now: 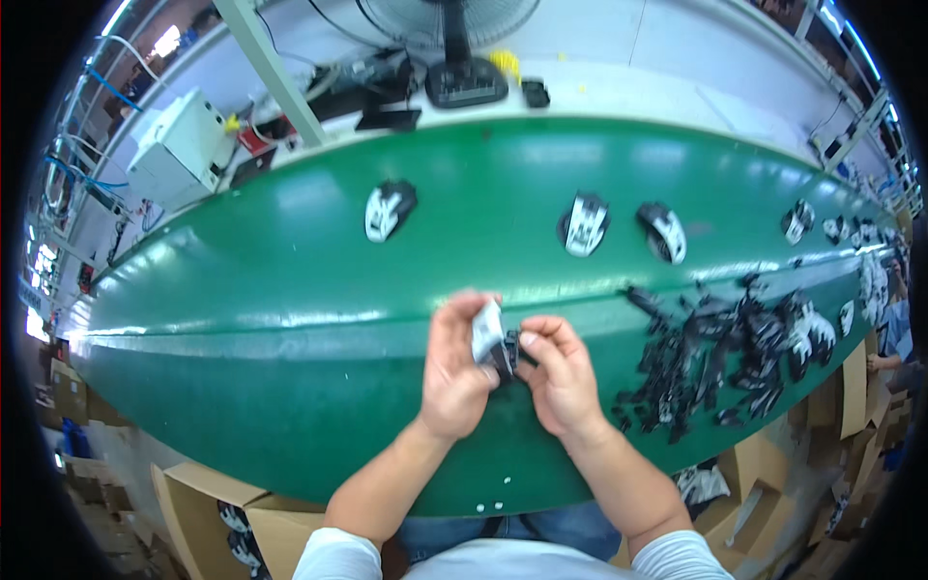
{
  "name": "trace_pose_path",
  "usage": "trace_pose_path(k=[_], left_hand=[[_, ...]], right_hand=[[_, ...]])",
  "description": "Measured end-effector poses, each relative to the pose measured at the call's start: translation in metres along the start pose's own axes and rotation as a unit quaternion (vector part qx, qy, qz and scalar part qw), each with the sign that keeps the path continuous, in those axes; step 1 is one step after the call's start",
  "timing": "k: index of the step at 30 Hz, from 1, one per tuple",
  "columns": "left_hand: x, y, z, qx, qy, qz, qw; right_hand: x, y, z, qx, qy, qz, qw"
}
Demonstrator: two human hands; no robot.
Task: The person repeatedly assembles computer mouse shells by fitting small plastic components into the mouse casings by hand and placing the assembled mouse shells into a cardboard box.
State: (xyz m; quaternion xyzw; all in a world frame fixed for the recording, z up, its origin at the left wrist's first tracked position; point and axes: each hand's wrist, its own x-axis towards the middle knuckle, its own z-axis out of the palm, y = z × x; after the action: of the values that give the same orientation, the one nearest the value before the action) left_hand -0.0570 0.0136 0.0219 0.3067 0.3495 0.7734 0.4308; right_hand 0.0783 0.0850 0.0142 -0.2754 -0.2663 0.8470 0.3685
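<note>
Part (490,335), white and black, held above the middle of the tabletop (290,416), between both hands. Left grip (452,377) closed round it, thumb low, fingers behind. Right grip (561,377) nearly closed, thumb and fingertips at its black side; blur hides whether they pinch it or a separate bit.

Step looks like fine two-handed fitting. Advice: left firm and steady, right doing the small moves; line up edges before pressing; light force, thin black plastic could well snap; work low over the tabletop in case of drops.

Tabletop: green, glossy, seam running lengthwise. Black pieces (715,338) heaped toward the right end; shells (586,224) spaced along the far half; white specks (490,507) by the near edge.

Room: fan (466,85) beyond the far edge, white cabinet (181,150) beyond far left, cartons (200,498) below the near edge.
</note>
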Motion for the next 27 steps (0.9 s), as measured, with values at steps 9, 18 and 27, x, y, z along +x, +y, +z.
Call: trace_pose_path(k=[9, 18, 27], left_hand=[[-0.017, -0.012, 0.027, -0.236, 0.010, -0.113, 0.965], [0.002, 0.024, 0.009, -0.184, -0.142, -0.308, 0.923], [0.013, 0.022, -0.008, -0.205, -0.092, -0.178, 0.958]], right_hand=[[0.011, 0.008, -0.001, -0.084, 0.042, -0.195, 0.976], [0.015, -0.013, -0.004, -0.394, -0.040, -0.489, 0.777], [0.009, -0.024, 0.002, -0.370, 0.034, -0.455, 0.809]])
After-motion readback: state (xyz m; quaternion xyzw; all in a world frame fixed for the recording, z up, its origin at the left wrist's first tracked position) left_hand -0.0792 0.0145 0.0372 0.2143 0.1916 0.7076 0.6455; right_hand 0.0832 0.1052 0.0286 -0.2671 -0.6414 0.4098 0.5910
